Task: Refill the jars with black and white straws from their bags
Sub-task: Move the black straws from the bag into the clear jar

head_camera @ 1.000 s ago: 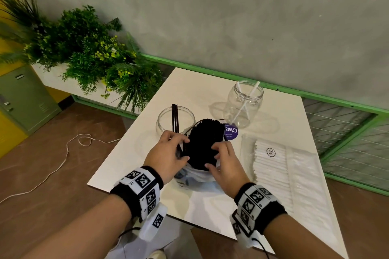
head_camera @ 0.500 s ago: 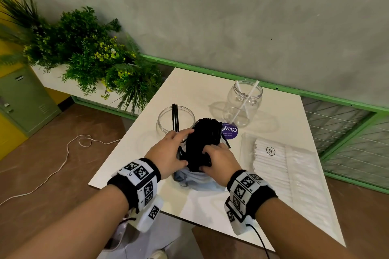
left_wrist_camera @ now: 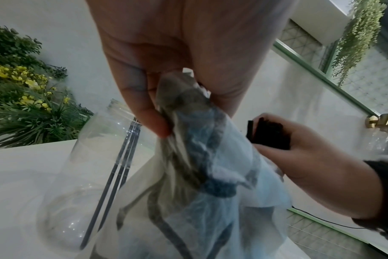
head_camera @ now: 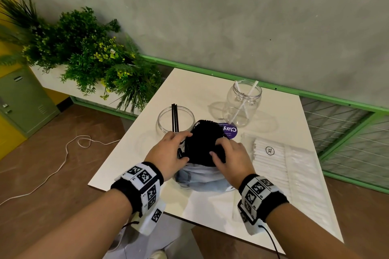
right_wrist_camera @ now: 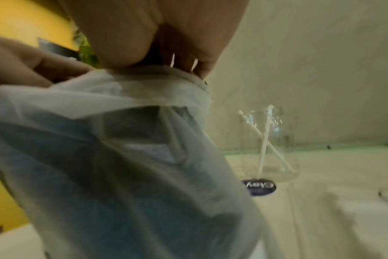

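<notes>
A: Both hands have closed in on the black straws vs a sec ago. The bundle looks squeezed narrower now, and the bag is bunched lower round its base, so more straw stands clear. I'd say they're abt to come out.

B: Left to right from the bundle, pls?

A: Left of it, the wide jar, w/ just a few black straws leaning at its rim. Left hand is at the bundle's left side; wrist cam shows thumb and fingers pinching crumpled bag film, not straws.

B: And the other side?

A: Right hand is curled over the bundle's right side, fingers wrapped on the straws themselves, tight. Behind and right of the bundle, the tall jar holds two white straws. Right of the bundle, the white straw pack lies flat on the table, untouched.

B: So black jar first, prob.
</notes>
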